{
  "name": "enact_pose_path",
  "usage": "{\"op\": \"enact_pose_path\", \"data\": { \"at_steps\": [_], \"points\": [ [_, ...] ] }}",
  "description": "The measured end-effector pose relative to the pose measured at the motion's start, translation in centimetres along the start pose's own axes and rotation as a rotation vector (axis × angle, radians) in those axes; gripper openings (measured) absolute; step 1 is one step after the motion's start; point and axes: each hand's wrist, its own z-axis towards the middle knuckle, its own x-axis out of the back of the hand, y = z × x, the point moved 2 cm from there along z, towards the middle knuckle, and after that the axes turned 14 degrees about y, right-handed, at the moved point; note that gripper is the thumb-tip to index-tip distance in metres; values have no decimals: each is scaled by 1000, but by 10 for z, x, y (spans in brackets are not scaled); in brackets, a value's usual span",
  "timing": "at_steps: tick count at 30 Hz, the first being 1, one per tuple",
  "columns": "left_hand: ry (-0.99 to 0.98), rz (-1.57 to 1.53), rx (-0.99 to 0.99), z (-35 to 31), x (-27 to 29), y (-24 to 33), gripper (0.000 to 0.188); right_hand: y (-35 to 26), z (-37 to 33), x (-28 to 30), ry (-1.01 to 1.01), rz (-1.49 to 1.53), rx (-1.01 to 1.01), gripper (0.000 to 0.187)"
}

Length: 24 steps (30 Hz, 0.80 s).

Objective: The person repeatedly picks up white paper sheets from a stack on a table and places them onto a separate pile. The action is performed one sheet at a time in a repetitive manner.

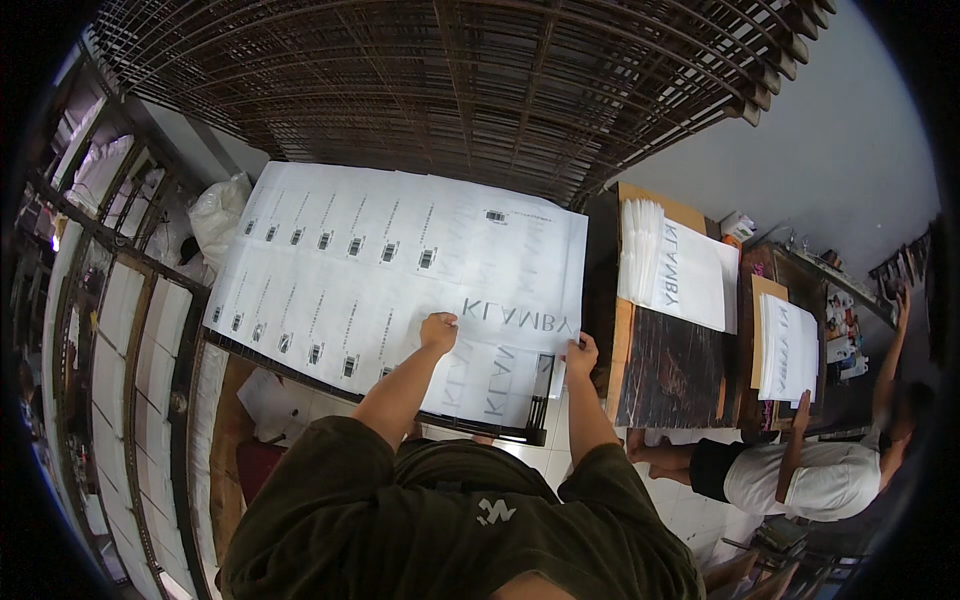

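Note:
A wire drying rack tray (380, 385) in front of me is covered with overlapping flat white printed sheets (350, 215), which look like thin bags; rows of small black barcodes cross its left part. Toward the tray's right end lies one white sheet (515, 275) with large grey lettering. My left hand (439, 331) is closed in a pinch at this sheet's near left part. At its near right corner, my right hand (582, 353) pinches the edge between thumb and fingers. Both hands are low over the tray, close to its front right end.
Stacked rusty rack trays (450, 90) tilt up behind. To the right, a dark wooden table (670, 375) bears a pile of white sheets (690, 275), with another pile (787, 345) beyond. A co-worker (820, 478) stands there. Shelving (140, 370) and a plastic sack (219, 215) are left.

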Motion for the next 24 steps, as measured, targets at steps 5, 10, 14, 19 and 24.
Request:
{"op": "enact_pose_path", "data": {
  "at_steps": [5, 10, 14, 19, 24],
  "points": [
    [34, 19, 14, 5, 2, 9, 21, 4, 11, -10, -9, -5, -2, 21],
    [35, 37, 36, 5, 3, 8, 21, -1, 7, -14, -19, -9, -26, 21],
    [52, 24, 39, 7, 3, 8, 21, -7, 5, -13, -54, -26, -60, 22],
    [76, 16, 42, 12, 0, 11, 20, -1, 11, -14, -78, -16, -48, 23],
    [127, -20, 29, 12, 4, 4, 22, -8, 1, -19, -71, -101, 28, 25]
  ]
}}
